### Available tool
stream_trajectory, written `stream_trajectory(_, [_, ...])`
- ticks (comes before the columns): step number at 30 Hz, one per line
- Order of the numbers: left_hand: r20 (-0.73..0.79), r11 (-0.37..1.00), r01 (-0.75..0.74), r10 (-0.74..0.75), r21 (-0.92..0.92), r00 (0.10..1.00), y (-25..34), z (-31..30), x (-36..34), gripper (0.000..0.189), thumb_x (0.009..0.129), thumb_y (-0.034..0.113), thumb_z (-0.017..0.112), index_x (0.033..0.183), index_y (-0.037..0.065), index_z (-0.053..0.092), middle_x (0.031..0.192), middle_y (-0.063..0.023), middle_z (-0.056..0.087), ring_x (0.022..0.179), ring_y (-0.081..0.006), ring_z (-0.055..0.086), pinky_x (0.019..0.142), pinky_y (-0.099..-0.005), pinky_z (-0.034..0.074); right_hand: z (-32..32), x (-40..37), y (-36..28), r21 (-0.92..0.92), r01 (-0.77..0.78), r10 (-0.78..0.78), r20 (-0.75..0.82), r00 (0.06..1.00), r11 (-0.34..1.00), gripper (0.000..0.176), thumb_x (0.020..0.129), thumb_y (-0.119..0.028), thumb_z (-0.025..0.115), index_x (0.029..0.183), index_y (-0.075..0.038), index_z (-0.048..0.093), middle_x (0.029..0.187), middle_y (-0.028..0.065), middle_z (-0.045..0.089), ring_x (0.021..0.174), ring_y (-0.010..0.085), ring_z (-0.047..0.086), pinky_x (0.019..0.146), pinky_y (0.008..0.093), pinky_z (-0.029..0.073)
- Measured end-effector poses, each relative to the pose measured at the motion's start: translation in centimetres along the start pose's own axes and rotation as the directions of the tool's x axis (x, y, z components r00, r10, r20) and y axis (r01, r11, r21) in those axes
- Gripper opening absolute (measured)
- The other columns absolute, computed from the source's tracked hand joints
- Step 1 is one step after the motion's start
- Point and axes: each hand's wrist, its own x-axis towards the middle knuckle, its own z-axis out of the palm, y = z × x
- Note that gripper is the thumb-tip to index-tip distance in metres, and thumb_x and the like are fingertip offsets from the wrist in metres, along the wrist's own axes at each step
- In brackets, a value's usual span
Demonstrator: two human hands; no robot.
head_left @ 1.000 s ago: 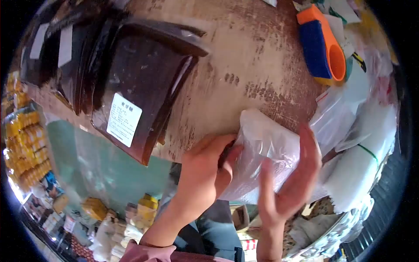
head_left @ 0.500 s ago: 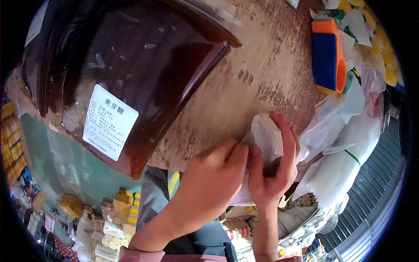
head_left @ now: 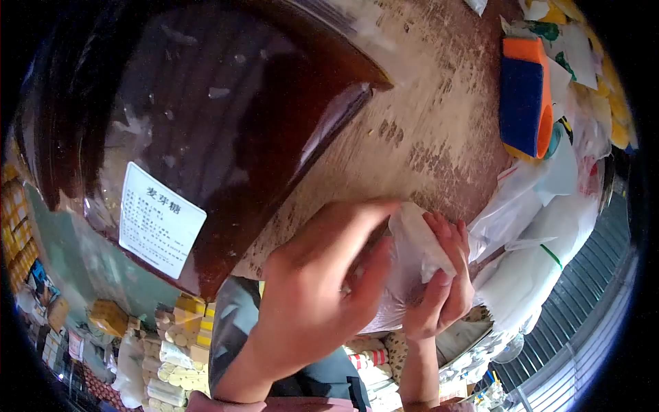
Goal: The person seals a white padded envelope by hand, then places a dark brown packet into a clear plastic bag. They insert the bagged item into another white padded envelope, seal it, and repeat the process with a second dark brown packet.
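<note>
A white translucent plastic bag (head_left: pixel 409 257) bunches up between my hands at the table's near edge. My right hand (head_left: pixel 443 285) grips its right side, fingers over the top and thumb pressed against the front. On the other side, my left hand (head_left: pixel 319 275) has its thumb and fingers spread apart, the fingertips at the bag's left edge. What the bag contains, if anything, cannot be made out. Left of my hands lies a large clear bag of dark brown syrup (head_left: pixel 274 123) with a white printed label (head_left: pixel 163 220).
An orange and blue tape-dispenser-like object (head_left: pixel 525 99) lies at the right of the worn wooden table (head_left: pixel 412 137). Clear plastic bags and a white roll (head_left: pixel 542 275) with a green band line the right edge. Packed goods and yellow boxes (head_left: pixel 110 316) stand on the floor below.
My left hand has gone from pinched fingers to a spread thumb and fingers. My right hand has moved slightly down, its fingers folding over the bag. The view has shifted slightly.
</note>
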Motion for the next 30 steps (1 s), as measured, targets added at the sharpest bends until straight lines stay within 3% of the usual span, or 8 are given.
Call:
stream_trajectory(4, [0.126,0.937,-0.339,0.327,0.086,0.937,-1.8,0.5,1.7,0.024,0.077,-0.007,0.068,0.1,0.0,0.07,0.1,-0.0138,0.071,0.09,-0.0284,0.07,0.077,-0.0336,0.057,0.1,-0.1,-0.2,0.02,-0.099,0.1,-0.038,0.994,0.995,0.041,0.097,-0.025,0.041,0.108,0.007,0.064,0.108,0.0204,0.07,0.109,0.0362,0.063,0.108,0.0507,0.033])
stream_trajectory(11, [0.103,0.862,-0.472,0.461,0.183,0.882,-3.2,0.7,1.8,0.027,0.074,-0.01,0.066,0.1,-0.001,0.069,0.096,-0.0153,0.069,0.087,-0.0301,0.07,0.076,-0.0348,0.057,0.6,-0.2,-0.2,0.017,-0.125,0.126,-0.096,0.987,0.992,0.045,0.101,-0.026,0.035,0.105,0.007,0.066,0.105,0.0195,0.07,0.109,0.0342,0.063,0.111,0.0543,0.028])
stream_trajectory(17, [0.042,0.829,-0.486,0.495,0.278,0.868,-3.5,1.6,1.8,0.028,0.075,-0.013,0.064,0.101,-0.002,0.067,0.091,-0.0159,0.068,0.082,-0.0307,0.069,0.073,-0.0358,0.056,-0.2,0.2,-0.6,-0.025,-0.153,0.154,0.03,0.988,0.988,0.058,0.105,-0.032,0.026,0.1,0.014,0.061,0.103,0.0238,0.067,0.116,0.0322,0.059,0.119,0.0522,0.02])
stream_trajectory(20, [0.016,0.813,-0.504,0.523,0.291,0.852,-3.9,1.8,2.0,0.026,0.075,-0.013,0.064,0.099,-0.001,0.067,0.091,-0.0155,0.068,0.079,-0.0303,0.068,0.07,-0.0353,0.056,0.0,-0.1,-0.4,0.201,-0.158,0.175,-0.067,0.982,0.967,0.052,0.104,-0.028,0.03,0.094,0.01,0.064,0.086,0.0152,0.073,0.108,0.029,0.063,0.114,0.0549,0.023])
stream_trajectory(23, [0.022,0.82,-0.521,0.531,0.237,0.847,-4.0,1.9,2.8,0.025,0.076,-0.012,0.064,0.098,-0.001,0.067,0.09,-0.0149,0.068,0.077,-0.03,0.068,0.069,-0.034,0.055,-0.4,-0.2,-0.4,0.046,-0.118,0.117,0.025,0.993,0.992,0.052,0.104,-0.026,0.028,0.094,0.011,0.063,0.081,0.0165,0.072,0.108,0.027,0.063,0.115,0.0537,0.022])
stream_trajectory(27, [0.078,0.901,-0.422,0.416,0.096,0.906,-3.7,1.1,2.9,0.02,0.082,-0.008,0.064,0.101,-0.001,0.066,0.09,-0.012,0.07,0.08,-0.0199,0.069,0.07,-0.0293,0.055,0.4,-0.9,0.2,0.155,-0.058,0.076,-0.113,0.991,0.986,0.048,0.087,-0.035,0.065,0.107,0.009,0.061,0.101,0.0204,0.07,0.109,0.0315,0.063,0.111,0.0514,0.03])
stream_trajectory(28, [0.088,0.951,-0.306,0.303,0.031,0.949,-3.3,1.2,2.1,0.019,0.084,-0.006,0.064,0.102,0.0,0.066,0.091,-0.0112,0.07,0.081,-0.0173,0.068,0.07,-0.0285,0.055,0.4,-1.3,0.6,0.177,-0.031,0.047,-0.091,0.995,0.984,0.059,0.071,-0.03,0.08,0.112,0.007,0.061,0.112,0.0229,0.066,0.11,0.0345,0.062,0.108,0.0502,0.034])
stream_trajectory(30, [0.122,0.983,-0.179,0.173,0.041,0.977,-3.0,0.9,1.3,0.017,0.086,-0.001,0.066,0.104,0.0,0.066,0.088,-0.0088,0.071,0.079,-0.0136,0.068,0.069,-0.0268,0.055,0.5,-0.5,0.1,0.082,0.031,-0.026,-0.066,0.997,0.996,0.059,0.068,-0.025,0.081,0.114,0.006,0.062,0.113,0.0241,0.065,0.11,0.0354,0.062,0.107,0.0498,0.036])
